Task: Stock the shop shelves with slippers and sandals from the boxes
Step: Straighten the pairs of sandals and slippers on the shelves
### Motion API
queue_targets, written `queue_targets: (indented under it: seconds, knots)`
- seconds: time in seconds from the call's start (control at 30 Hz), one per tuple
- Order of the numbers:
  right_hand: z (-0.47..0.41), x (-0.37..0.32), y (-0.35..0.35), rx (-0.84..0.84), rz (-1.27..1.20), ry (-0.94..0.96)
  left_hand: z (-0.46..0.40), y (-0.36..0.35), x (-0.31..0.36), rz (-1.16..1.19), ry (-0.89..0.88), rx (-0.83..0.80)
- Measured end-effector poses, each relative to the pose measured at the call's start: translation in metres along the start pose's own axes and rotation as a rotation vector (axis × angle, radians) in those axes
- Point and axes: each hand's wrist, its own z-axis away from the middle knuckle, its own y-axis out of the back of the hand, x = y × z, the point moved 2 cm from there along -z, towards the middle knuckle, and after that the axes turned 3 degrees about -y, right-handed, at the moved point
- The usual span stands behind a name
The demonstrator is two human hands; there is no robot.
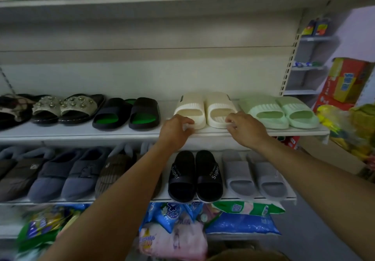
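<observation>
A pair of cream slides stands on the upper slipper shelf (pixel 142 133), toes towards the back wall. My left hand (pixel 176 127) has its fingers curled over the heel of the left cream slide (pixel 188 106). In the same way my right hand (pixel 246 127) holds the heel of the right cream slide (pixel 220 106). Both slides sit flat on the shelf, side by side and touching.
Pale green slides (pixel 284 112) sit right of the cream pair, black-and-green slides (pixel 125 113) and beaded sandals (pixel 67 107) to the left. The lower shelf holds black "Super" slides (pixel 195 176), grey slides (pixel 255 176) and closed slippers (pixel 60 176). Bagged goods (pixel 223 220) lie below.
</observation>
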Motion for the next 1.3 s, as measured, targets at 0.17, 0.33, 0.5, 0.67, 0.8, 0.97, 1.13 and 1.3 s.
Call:
queue_targets:
  seconds: [0.17, 0.33, 0.5, 0.67, 0.8, 0.97, 1.13, 1.3]
  knots:
    - [0.013, -0.037, -0.009, 0.201, 0.105, 0.126, 0.035, 0.023, -0.023, -0.028, -0.153, 0.049]
    - [0.016, -0.114, -0.026, 0.189, -0.027, 0.293, 0.056, 0.079, -0.090, -0.223, -0.137, 0.176]
    - [-0.007, -0.197, -0.054, 0.114, -0.104, 0.237, 0.042, 0.131, -0.167, -0.252, 0.084, 0.110]
    - [-0.025, -0.237, -0.082, 0.058, -0.014, 0.063, 0.022, 0.146, -0.202, -0.187, -0.044, 0.012]
    - [-0.032, -0.243, -0.086, 0.078, -0.025, -0.010, 0.011, 0.143, -0.208, -0.195, -0.106, 0.032]
    - [-0.040, -0.250, -0.085, 0.055, -0.043, -0.005, 0.009, 0.132, -0.209, -0.164, -0.100, 0.054]
    - [-0.041, -0.251, -0.085, 0.034, -0.042, -0.001, 0.008, 0.133, -0.210, -0.125, -0.095, 0.029]
    - [-0.039, -0.253, -0.079, 0.009, -0.003, 0.008, 0.010, 0.133, -0.209, -0.125, -0.080, 0.015]
